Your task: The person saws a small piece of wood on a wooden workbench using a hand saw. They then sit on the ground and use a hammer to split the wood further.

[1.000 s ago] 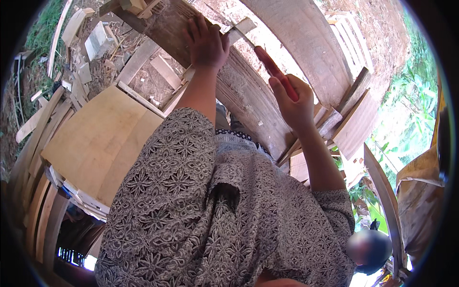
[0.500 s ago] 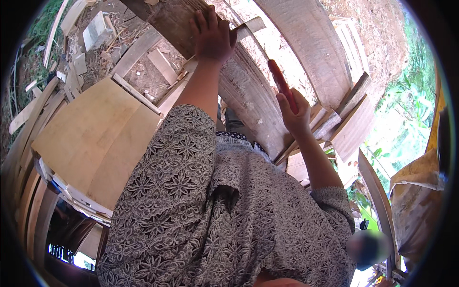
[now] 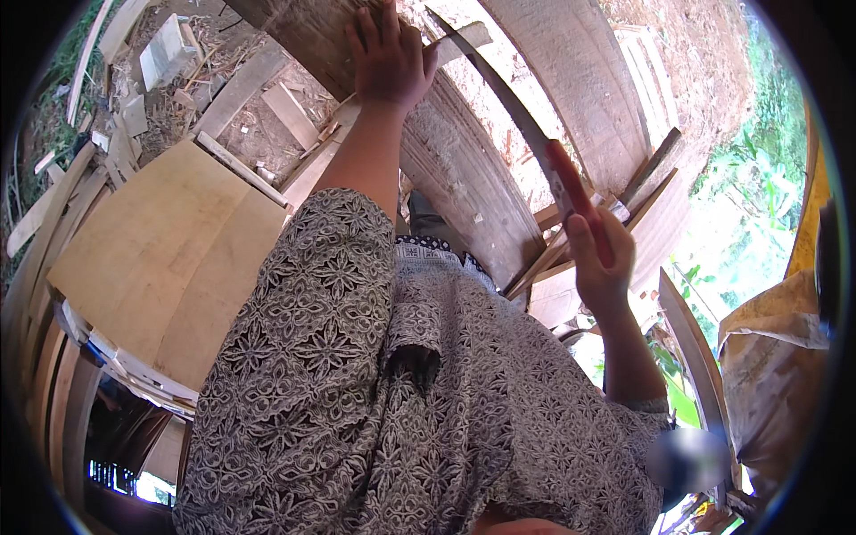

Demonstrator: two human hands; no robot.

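Note:
My left hand (image 3: 390, 64) presses on a long, weathered wooden plank (image 3: 464, 156), fingers stretched forward and spread. Beside its thumb, a short strip of wood (image 3: 467, 41) sticks out across the plank's right edge. In my right hand (image 3: 606, 267) is the red handle of a handsaw (image 3: 510, 94), with my fingers wrapped round it. The saw's long, thin blade slants up and left from the handle, and its far end reaches the strip of wood close to my left hand. Whether the teeth touch the wood, I cannot tell.
A pale plywood panel (image 3: 169, 259) lies to my left. Another broad plank (image 3: 584, 80) runs along the right, with loose boards (image 3: 655, 214) near its lower end. Wood offcuts and shavings litter the ground (image 3: 241, 125) at the upper left. A tarp (image 3: 771, 374) hangs at the far right.
My right hand has drawn the saw back, toward me and to the right, so more of its blade shows. My left hand stays on the plank.

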